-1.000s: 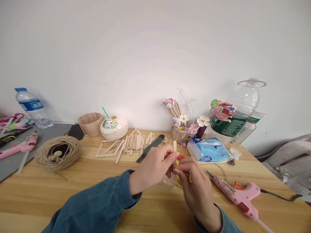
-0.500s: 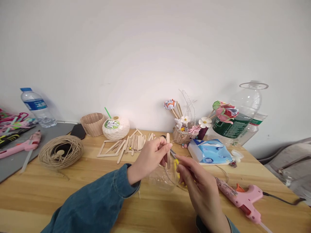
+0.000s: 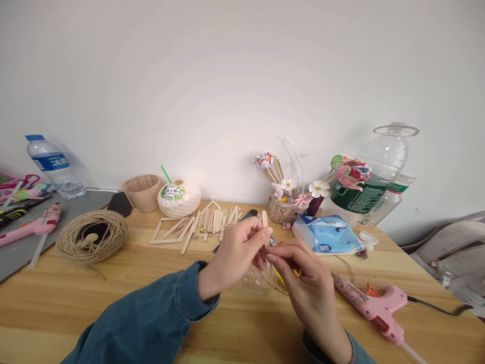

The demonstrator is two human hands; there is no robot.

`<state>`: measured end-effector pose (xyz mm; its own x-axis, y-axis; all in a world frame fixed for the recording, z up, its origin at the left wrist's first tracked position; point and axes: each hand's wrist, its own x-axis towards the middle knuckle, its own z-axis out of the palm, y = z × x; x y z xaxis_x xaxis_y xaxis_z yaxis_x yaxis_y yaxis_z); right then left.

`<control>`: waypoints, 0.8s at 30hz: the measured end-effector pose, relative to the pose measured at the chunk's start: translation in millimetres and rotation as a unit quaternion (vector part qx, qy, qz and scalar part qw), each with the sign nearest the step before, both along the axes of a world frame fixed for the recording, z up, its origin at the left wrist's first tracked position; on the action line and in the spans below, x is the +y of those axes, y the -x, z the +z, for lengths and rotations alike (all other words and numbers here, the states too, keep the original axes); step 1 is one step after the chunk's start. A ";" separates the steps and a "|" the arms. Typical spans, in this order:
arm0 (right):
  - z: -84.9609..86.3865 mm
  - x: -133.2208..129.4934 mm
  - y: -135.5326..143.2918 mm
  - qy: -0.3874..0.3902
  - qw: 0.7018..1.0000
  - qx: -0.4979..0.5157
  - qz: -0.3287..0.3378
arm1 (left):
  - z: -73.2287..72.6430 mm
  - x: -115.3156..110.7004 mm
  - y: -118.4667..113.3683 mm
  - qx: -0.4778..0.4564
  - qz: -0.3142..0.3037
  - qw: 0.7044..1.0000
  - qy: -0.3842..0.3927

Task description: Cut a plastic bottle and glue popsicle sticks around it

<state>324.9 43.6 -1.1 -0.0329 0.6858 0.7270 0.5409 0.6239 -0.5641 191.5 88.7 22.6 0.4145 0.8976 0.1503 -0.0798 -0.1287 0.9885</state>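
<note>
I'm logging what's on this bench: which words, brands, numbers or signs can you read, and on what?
"小", on the white ball; its other print is too blurred.
Blue-capped bottle: characters too blurred to read.
Large bottle: print on its green label too small and blurred.
Blue and white soft pack: characters too blurred to read.
No number is legible.

Right hand back beside the wooden stick, fingers closer together than a moment ago
</note>
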 end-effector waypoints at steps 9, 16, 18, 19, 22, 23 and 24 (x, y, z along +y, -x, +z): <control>-15.5 1.6 3.0 0.057 0.997 0.041 0.014 | -3.3 -2.5 -6.0 0.053 0.019 0.998 -0.026; -12.2 -12.9 6.3 0.093 0.988 0.108 0.060 | -4.3 6.9 -1.7 0.048 0.054 0.997 -0.030; -7.1 -24.7 7.4 0.079 0.984 0.116 0.106 | -6.7 20.0 5.0 0.037 0.136 0.989 -0.051; -4.1 -29.9 8.0 0.076 0.980 0.126 0.135 | -7.7 26.2 8.5 0.033 0.157 0.986 -0.054; 3.8 -35.1 9.0 0.125 0.948 0.204 0.212 | -8.5 36.9 14.9 0.024 0.145 0.987 -0.063; 5.6 -32.8 8.7 0.163 0.930 0.238 0.230 | -8.2 37.3 15.2 0.018 0.133 0.989 -0.067; 6.6 -29.1 8.1 0.207 0.910 0.266 0.243 | -7.8 36.6 14.8 0.010 0.124 0.990 -0.070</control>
